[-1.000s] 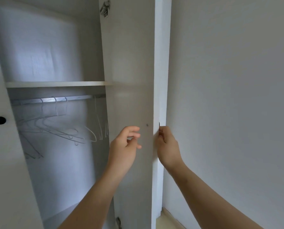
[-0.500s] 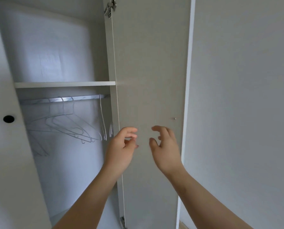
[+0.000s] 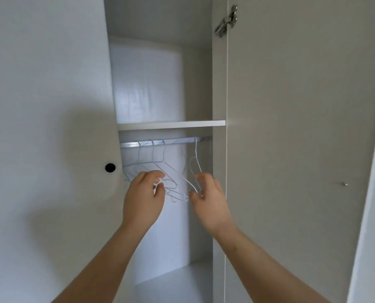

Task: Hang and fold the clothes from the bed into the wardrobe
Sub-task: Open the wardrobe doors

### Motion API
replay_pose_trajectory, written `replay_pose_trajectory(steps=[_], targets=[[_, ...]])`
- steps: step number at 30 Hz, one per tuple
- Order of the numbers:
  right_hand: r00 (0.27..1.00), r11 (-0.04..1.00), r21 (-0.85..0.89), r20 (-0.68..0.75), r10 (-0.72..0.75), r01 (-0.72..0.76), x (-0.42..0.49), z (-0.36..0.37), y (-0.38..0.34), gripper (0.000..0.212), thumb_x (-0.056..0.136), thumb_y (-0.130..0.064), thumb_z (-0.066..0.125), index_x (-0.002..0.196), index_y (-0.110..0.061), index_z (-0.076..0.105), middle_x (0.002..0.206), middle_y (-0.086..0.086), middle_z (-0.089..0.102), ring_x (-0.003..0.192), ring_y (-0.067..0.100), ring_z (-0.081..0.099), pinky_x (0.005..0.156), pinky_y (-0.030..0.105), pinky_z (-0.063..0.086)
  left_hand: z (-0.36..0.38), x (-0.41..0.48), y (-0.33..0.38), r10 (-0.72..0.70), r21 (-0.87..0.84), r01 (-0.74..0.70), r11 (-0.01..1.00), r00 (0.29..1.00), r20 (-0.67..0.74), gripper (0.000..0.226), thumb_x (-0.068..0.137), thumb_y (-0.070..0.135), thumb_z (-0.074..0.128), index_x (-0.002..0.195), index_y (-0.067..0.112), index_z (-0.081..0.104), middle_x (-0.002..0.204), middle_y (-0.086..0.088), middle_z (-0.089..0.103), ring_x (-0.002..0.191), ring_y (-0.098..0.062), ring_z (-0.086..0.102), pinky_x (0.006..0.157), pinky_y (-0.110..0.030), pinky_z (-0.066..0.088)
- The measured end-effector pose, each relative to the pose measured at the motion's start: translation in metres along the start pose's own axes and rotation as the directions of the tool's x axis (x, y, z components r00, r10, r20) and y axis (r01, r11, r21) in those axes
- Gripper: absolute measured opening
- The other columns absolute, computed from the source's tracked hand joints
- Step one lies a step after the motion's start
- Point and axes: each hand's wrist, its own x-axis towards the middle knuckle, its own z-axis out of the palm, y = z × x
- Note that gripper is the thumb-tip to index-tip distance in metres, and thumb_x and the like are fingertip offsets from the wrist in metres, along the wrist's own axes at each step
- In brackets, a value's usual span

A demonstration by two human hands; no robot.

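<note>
- From my seat I am looking into the open wardrobe (image 3: 151,84), a narrow bay between its two doors.
- A white shelf (image 3: 171,125) crosses the bay, and just under it runs a metal rail (image 3: 177,141).
- A bunch of thin wire hangers (image 3: 158,166) hooks over the left part of the rail, with their arms fanned down and to the right.
- One single hanger (image 3: 195,165) hangs apart from them, near the rail's right end.
- The left hand (image 3: 142,200) is raised in front of the bunch. Its fingers (image 3: 156,174) are loosely curled, with a gap left to the thumb. I see no wire held in that gap.
- The right hand (image 3: 211,204) is raised at the foot of the single hanger, close beside the right door's edge.
- Its fingers (image 3: 203,178) curl above the thumb, and wire runs down into the space between them. I cannot tell whether they pinch it or only sit in front of it.
- The left door (image 3: 51,127) has a round black hole (image 3: 110,167) near its edge.
- The right door (image 3: 291,149) stands swung open, with a metal hinge (image 3: 225,24) at the top and a small metal stud (image 3: 343,184) lower down.
</note>
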Motion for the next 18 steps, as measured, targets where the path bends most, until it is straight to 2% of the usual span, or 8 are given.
replay_pose_trajectory(steps=[4, 7, 9, 12, 14, 16, 18], targets=[[1.0, 1.0, 0.005, 0.023, -0.011, 0.011, 0.019, 0.045, -0.013, 0.037, 0.092, -0.015, 0.05, 0.128, -0.021, 0.044, 0.128, -0.003, 0.043, 0.09, 0.012, 0.049, 0.077, 0.018, 0.032, -0.02, 0.032, -0.048, 0.042, 0.167, -0.037, 0.985, 0.999, -0.025, 0.028, 0.084, 0.001, 0.055, 0.108, 0.012, 0.065, 0.108, -0.004, 0.056, 0.103, -0.024, 0.052, 0.077, -0.023, 0.035], [0.999, 1.0, 0.013, 0.047, 0.001, -0.002, 0.031, 0.077, -0.021, 0.037, 0.093, -0.016, 0.049, 0.129, -0.022, 0.043, 0.132, -0.003, 0.043, 0.099, 0.013, 0.049, 0.08, 0.019, 0.033, -0.032, 0.058, -0.081, 0.095, 0.348, -0.072, 0.935, 0.994, -0.051, 0.032, 0.077, 0.0, 0.062, 0.107, 0.008, 0.066, 0.11, -0.015, 0.056, 0.099, -0.038, 0.052, 0.077, -0.037, 0.042], [0.997, 1.0, 0.019, 0.069, 0.018, -0.019, 0.038, 0.095, -0.026, 0.037, 0.093, -0.015, 0.049, 0.129, -0.022, 0.043, 0.132, -0.003, 0.042, 0.098, 0.012, 0.048, 0.079, 0.019, 0.033, -0.039, 0.074, -0.098, 0.084, 0.462, -0.055, 0.885, 0.996, -0.043, 0.038, 0.079, 0.007, 0.062, 0.117, 0.011, 0.061, 0.123, -0.015, 0.052, 0.105, -0.039, 0.049, 0.081, -0.041, 0.043], [0.995, 0.999, 0.042, 0.095, 0.03, -0.034, 0.046, 0.113, -0.027, 0.037, 0.093, -0.014, 0.048, 0.129, -0.021, 0.043, 0.135, -0.002, 0.041, 0.102, 0.014, 0.049, 0.081, 0.022, 0.036, -0.042, 0.091, -0.114, -0.02, 0.565, -0.009, 0.825, 0.999, 0.045, 0.046, 0.088, 0.021, 0.053, 0.133, 0.02, 0.045, 0.14, -0.006, 0.035, 0.12, -0.03, 0.038, 0.089, -0.037, 0.038], [0.994, 0.998, 0.039, 0.101, 0.046, -0.05, 0.052, 0.122, -0.028, 0.037, 0.093, -0.013, 0.048, 0.129, -0.021, 0.043, 0.134, -0.003, 0.04, 0.091, 0.012, 0.051, 0.081, 0.024, 0.04, -0.04, 0.097, -0.124, 0.002, 0.59, -0.053, 0.806, 0.996, 0.087, 0.044, 0.087, 0.02, 0.052, 0.131, 0.018, 0.046, 0.135, -0.007, 0.039, 0.116, -0.03, 0.04, 0.086, -0.036, 0.038], [0.992, 0.997, 0.034, 0.106, 0.064, -0.068, 0.057, 0.129, -0.027, 0.037, 0.093, -0.013, 0.047, 0.129, -0.021, 0.043, 0.131, -0.003, 0.04, 0.077, 0.008, 0.048, 0.078, 0.025, 0.042, -0.035, 0.101, -0.132, 0.047, 0.566, -0.095, 0.819, 0.994, 0.1, 0.041, 0.085, 0.017, 0.055, 0.126, 0.014, 0.052, 0.126, -0.011, 0.047, 0.11, -0.033, 0.044, 0.084, -0.038, 0.039], [0.991, 0.996, 0.039, 0.108, 0.074, -0.079, 0.06, 0.134, -0.025, 0.036, 0.093, -0.012, 0.047, 0.128, -0.02, 0.043, 0.13, -0.002, 0.041, 0.071, 0.008, 0.048, 0.075, 0.023, 0.039, -0.031, 0.103, -0.136, 0.062, 0.517, -0.106, 0.85, 0.993, 0.101, 0.037, 0.084, 0.014, 0.056, 0.121, 0.011, 0.057, 0.117, -0.012, 0.052, 0.106, -0.034, 0.047, 0.082, -0.038, 0.039]])
